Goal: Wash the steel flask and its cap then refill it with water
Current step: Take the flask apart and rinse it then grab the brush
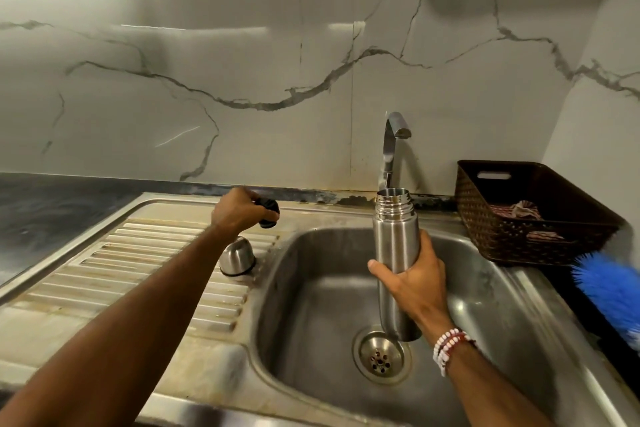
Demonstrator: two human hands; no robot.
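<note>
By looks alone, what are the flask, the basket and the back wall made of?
Tall cylindrical silver flask: brushed stainless steel, by its soft streaked reflections. Dark brown rectangular basket: probably moulded plastic imitating weave; the pattern is regular. White grey-veined back wall: glossy marble or marble-look panel; cannot tell which.

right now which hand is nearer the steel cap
Left. The left hand sits just behind the steel cap, holding a black stopper; the right hand grips the flask over the basin, farther right.
</note>
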